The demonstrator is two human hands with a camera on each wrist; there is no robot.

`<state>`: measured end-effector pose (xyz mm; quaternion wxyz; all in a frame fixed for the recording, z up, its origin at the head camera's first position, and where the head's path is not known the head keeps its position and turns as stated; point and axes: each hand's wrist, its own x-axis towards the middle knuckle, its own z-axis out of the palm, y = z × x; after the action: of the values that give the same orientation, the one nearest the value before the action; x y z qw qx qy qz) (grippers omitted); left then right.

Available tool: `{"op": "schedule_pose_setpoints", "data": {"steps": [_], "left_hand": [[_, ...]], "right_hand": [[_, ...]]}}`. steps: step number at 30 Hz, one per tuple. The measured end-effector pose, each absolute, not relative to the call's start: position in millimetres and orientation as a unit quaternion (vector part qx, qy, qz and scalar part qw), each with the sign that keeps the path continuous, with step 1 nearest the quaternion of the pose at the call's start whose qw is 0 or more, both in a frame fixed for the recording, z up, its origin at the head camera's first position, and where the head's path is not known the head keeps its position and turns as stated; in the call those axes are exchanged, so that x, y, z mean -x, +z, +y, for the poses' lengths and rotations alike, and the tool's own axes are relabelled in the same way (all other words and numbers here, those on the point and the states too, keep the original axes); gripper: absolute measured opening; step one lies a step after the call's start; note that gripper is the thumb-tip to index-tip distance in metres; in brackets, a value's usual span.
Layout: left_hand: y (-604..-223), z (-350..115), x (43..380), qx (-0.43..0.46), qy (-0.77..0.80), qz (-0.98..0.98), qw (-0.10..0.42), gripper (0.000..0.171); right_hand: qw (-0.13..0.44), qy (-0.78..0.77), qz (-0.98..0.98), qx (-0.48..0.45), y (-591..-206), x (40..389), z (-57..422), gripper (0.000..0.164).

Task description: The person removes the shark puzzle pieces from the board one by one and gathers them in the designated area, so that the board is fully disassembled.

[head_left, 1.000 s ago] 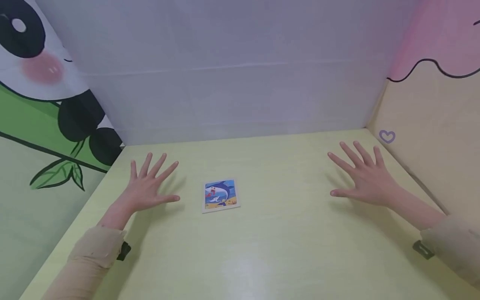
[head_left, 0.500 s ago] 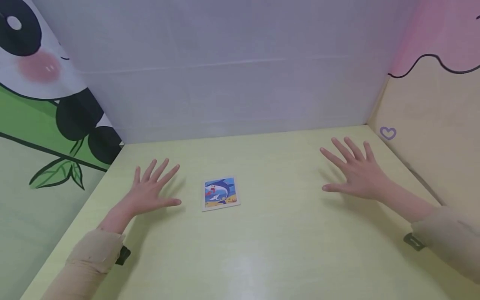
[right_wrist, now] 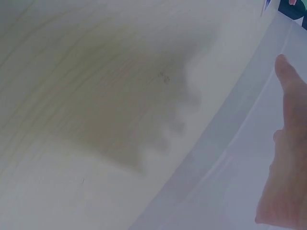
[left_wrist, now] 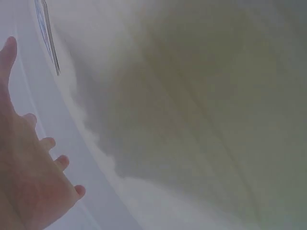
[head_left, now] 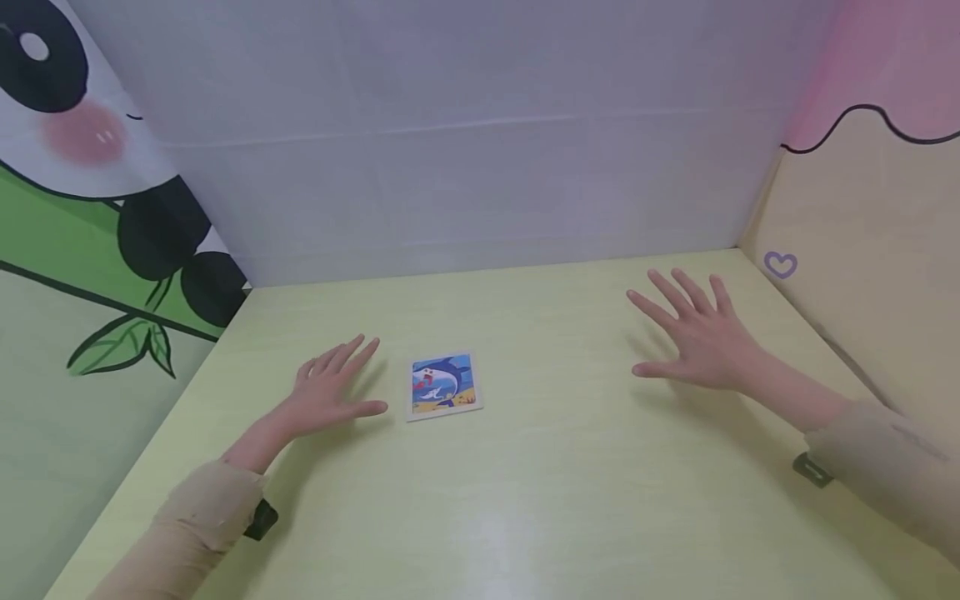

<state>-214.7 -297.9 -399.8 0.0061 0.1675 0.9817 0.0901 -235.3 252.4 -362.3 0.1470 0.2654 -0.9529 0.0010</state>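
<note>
A square picture puzzle or tile (head_left: 444, 386) with a pale border lies flat on the table; its picture has a blue shark-like fish over orange sand. Just left of it, my left hand (head_left: 322, 402) hovers above the table with fingers spread, the thumb pointing toward the tile but apart from it. My right hand (head_left: 701, 346) is held over the table's right side, fingers spread, holding nothing. In the left wrist view the tile (left_wrist: 46, 36) shows edge-on beyond the thumb. The right wrist view catches the hand (right_wrist: 290, 153) at its right border.
The pale yellow table (head_left: 525, 492) meets a light grey-violet back wall (head_left: 480, 192). Painted side panels stand left (head_left: 120, 425) and right (head_left: 862, 275). A dark strap piece sits at each sleeve cuff.
My left hand has moved right, closer to the tile, and its fingers have bent somewhat. The right hand has shifted left and slightly farther up the view. The tile stays put.
</note>
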Motion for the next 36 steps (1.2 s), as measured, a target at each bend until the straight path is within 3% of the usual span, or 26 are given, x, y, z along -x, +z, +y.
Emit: {"op": "schedule_pose_setpoints", "data": {"steps": [18, 25, 36], "left_hand": [[-411.3, -261.1, 207.3, -0.143, 0.213, 0.966, 0.039, 0.1], [-413.4, -251.2, 210.1, -0.148, 0.238, 0.959, 0.037, 0.089], [-415.0, -242.9, 215.5, -0.151, 0.33, 0.929, 0.078, 0.083]], "right_hand": [[0.132, 0.003, -0.951, -0.278, -356.7, 245.3, 236.0, 0.098], [0.132, 0.002, -0.949, -0.287, -355.4, 253.4, 225.3, 0.099], [0.125, 0.021, -0.94, -0.317, -357.0, 275.6, 190.6, 0.098]]}}
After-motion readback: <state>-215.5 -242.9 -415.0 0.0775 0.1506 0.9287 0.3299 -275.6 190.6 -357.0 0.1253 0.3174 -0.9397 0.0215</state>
